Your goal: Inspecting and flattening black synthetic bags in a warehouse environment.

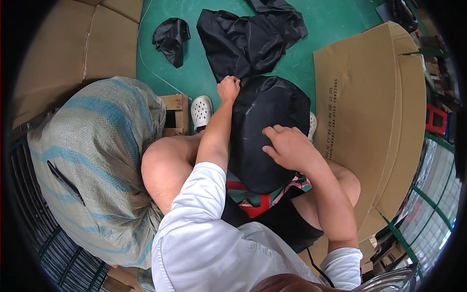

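Observation:
Between my knees stands a rounded, bulky thing wrapped in smooth black fabric (265, 117); what is inside the cover is hidden. At its far left edge, my left hand (228, 88) is closed, seemingly pinching the black cloth there. My right hand (289, 147) lies over the near right part of the bundle, thumb and fingers apart, holding nothing. Beyond the left hand, a large crumpled piece of black cloth (243, 46) is spread on the green floor, its near end reaching the bundle. A smaller black cloth piece (171, 40) lies to its left.
A stuffed woven sack (92, 146) with blue stripes bulges at my left, by a wooden pallet (176, 112). Cardboard boxes stand behind it (53, 58) and at my right (362, 112). A red part (255, 207) shows beneath me, and wire mesh (433, 194) stands far right.

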Action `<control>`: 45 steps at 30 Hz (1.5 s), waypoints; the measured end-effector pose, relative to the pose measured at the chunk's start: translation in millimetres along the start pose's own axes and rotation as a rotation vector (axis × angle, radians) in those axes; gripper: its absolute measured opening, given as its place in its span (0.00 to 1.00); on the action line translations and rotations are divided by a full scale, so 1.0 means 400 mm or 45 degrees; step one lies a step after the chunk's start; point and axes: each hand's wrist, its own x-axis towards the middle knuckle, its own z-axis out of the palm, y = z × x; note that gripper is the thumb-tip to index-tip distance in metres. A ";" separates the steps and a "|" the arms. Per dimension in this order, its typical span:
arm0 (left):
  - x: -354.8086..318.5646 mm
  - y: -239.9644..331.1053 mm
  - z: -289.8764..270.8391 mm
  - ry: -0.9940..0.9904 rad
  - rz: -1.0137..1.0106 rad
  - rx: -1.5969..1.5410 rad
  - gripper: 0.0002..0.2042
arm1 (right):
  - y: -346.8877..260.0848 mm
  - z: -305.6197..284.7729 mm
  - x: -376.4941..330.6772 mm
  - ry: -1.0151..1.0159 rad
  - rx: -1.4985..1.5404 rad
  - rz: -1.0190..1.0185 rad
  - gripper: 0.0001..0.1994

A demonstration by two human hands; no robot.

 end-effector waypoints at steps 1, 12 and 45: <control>-0.001 0.002 -0.007 0.002 0.003 0.004 0.08 | 0.001 -0.001 -0.001 -0.005 0.009 -0.002 0.16; 0.046 0.015 -0.163 0.102 -0.394 -0.482 0.04 | 0.021 0.014 -0.028 0.050 0.057 -0.006 0.17; -0.519 0.309 -0.831 -0.716 0.158 -2.252 0.09 | -0.049 0.094 -0.090 0.515 0.741 -0.478 0.25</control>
